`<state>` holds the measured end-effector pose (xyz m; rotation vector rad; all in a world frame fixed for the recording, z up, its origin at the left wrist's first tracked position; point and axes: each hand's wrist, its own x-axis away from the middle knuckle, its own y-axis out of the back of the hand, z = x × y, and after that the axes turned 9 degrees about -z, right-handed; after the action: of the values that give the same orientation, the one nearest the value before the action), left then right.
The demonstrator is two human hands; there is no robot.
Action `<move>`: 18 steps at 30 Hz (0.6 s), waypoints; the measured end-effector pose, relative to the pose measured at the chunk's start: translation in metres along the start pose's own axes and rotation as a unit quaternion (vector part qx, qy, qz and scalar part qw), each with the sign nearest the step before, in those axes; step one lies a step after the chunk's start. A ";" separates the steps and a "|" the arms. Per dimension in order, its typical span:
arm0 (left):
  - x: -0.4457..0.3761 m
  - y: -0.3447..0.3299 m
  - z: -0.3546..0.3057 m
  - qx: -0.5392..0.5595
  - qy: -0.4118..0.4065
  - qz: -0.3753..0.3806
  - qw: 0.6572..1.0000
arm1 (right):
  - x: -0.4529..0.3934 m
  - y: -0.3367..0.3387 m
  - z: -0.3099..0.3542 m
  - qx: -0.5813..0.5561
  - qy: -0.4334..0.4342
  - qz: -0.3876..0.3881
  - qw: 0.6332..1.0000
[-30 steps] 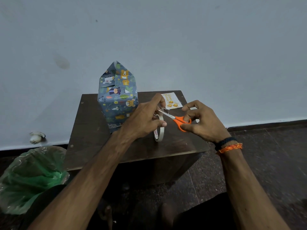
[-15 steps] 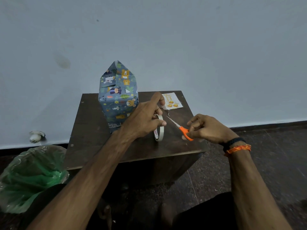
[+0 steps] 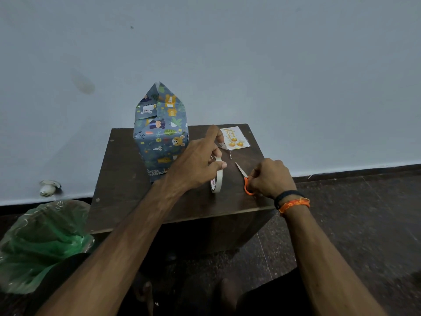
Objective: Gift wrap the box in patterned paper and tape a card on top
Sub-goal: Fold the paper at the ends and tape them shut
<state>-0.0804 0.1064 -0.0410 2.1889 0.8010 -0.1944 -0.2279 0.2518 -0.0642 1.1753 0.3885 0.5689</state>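
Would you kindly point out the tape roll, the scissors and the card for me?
tape roll (image 3: 218,179): head view, on the roll's outer band, below the left hand.
scissors (image 3: 241,170): head view, on the bare metal blades.
card (image 3: 234,137): head view, on the card's printed face.

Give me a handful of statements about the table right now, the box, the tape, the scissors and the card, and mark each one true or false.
1. The wrapped box stands upright on the table. True.
2. The card is taped on top of the box. False: it lies flat on the table's far right corner, apart from the box.
3. The right hand holds the orange-handled scissors. True.
4. The tape roll lies flat on its side. False: it stands on edge, steadied by the left hand.
5. The scissors' blades point toward the person. False: they point away, toward the card.
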 end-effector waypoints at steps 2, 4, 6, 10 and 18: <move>0.000 -0.001 0.000 -0.005 0.000 -0.003 1.000 | 0.003 0.002 0.003 -0.049 0.004 -0.013 0.999; 0.000 -0.002 0.001 -0.004 0.002 -0.009 1.000 | 0.011 0.007 0.011 -0.206 -0.018 0.039 0.978; 0.000 -0.002 0.000 -0.005 -0.001 -0.011 1.000 | 0.021 0.010 0.020 -0.327 -0.021 0.131 0.936; 0.001 -0.001 -0.002 -0.006 -0.005 -0.012 1.000 | 0.030 0.001 0.034 -0.405 -0.026 0.151 0.901; 0.001 -0.003 -0.005 -0.003 -0.002 -0.032 0.999 | 0.033 -0.012 0.045 -0.451 -0.046 0.102 0.886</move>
<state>-0.0821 0.1117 -0.0393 2.1582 0.8687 -0.2289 -0.1737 0.2347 -0.0592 0.3322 -0.1040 0.7580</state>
